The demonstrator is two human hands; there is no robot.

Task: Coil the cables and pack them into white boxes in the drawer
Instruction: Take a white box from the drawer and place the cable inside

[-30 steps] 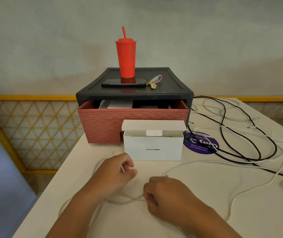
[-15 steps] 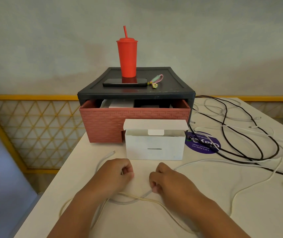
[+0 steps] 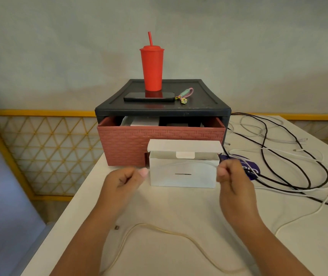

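Your left hand point(image 3: 124, 181) and right hand point(image 3: 231, 177) each clench the white cable point(image 3: 159, 229), its taut span faint against the open white box point(image 3: 183, 176) fronting the drawer point(image 3: 159, 144), contents mostly hidden; slack trails near, cut off.

Soft, even, dim light; wide-angle bending at edges.

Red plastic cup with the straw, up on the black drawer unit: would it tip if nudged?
Probably: the tall red lidded plastic cup is narrower at its base than its top, so a push high up would likely topple it. The lid might limit spilling. Its fill, hence weight, cannot be seen through the opaque wall.
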